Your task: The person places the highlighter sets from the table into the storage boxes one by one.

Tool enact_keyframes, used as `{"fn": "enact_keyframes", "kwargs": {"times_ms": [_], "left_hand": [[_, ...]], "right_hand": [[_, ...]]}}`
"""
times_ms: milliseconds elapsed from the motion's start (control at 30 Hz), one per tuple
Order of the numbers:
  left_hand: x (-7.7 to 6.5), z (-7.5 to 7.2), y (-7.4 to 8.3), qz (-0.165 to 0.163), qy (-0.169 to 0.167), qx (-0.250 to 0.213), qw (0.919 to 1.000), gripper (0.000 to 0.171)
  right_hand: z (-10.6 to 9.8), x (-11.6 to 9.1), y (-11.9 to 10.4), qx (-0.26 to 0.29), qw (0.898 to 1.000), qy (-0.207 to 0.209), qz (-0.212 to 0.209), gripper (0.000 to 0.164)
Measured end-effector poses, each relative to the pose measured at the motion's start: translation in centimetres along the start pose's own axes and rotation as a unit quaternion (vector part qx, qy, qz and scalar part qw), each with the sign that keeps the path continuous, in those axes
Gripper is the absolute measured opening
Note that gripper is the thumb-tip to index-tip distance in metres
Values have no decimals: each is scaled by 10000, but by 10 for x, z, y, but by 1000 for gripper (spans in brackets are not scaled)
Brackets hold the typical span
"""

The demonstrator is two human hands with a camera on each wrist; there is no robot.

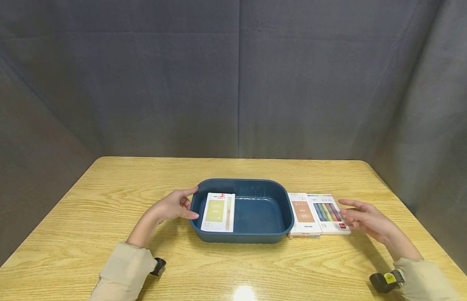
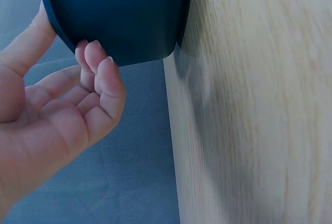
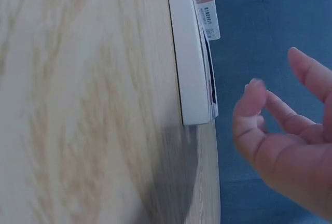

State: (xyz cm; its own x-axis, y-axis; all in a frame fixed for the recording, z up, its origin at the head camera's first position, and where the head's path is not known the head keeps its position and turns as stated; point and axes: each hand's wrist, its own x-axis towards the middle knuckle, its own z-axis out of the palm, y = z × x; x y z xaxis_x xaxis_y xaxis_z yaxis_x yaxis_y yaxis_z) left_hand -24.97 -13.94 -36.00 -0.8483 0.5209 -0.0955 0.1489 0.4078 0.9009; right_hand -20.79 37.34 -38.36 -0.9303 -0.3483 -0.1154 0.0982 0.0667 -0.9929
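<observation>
A dark blue plastic bin [image 1: 239,237] stands mid-table. My left hand [image 1: 175,206] holds its left end, the thumb at the rim and the curled fingers against the outer wall [image 2: 119,16]. Inside the bin, on the left, lies a white box with a green panel [image 1: 217,212]. Against the bin's right side is a white box with a brown panel [image 1: 304,214]. Beside that one lies a white box with a window showing several coloured sticks [image 1: 327,214]. Just off its right edge, my right hand [image 1: 369,219] hovers with loosely bent fingers, holding nothing; the right wrist view shows a gap between hand and box [image 3: 192,58].
The wooden table [image 1: 256,271] has a grey cloth [image 1: 173,92] hanging behind it and at both sides. A black strapped device sits on each wrist, such as the right wrist device [image 1: 386,281].
</observation>
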Motion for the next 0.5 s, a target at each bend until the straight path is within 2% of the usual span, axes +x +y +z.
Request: {"fn": "enact_keyframes", "kwargs": {"times_ms": [100, 200, 300, 500], "left_hand": [[-1, -1, 0, 179, -89, -15, 9998, 89], [-1, -1, 0, 205, -110, -21, 9997, 90], [0, 0, 0, 38, -30, 5, 10000, 87], [0, 0, 3, -61, 29, 59, 10000, 84]], "right_hand": [[-2, 0, 1, -249, 9996, 81, -47, 25], [-3, 1, 0, -578, 9980, 242, -35, 34], [-2, 2, 1, -967, 9941, 478, 65, 52], [-3, 2, 1, -1139, 9919, 550, 97, 58]]}}
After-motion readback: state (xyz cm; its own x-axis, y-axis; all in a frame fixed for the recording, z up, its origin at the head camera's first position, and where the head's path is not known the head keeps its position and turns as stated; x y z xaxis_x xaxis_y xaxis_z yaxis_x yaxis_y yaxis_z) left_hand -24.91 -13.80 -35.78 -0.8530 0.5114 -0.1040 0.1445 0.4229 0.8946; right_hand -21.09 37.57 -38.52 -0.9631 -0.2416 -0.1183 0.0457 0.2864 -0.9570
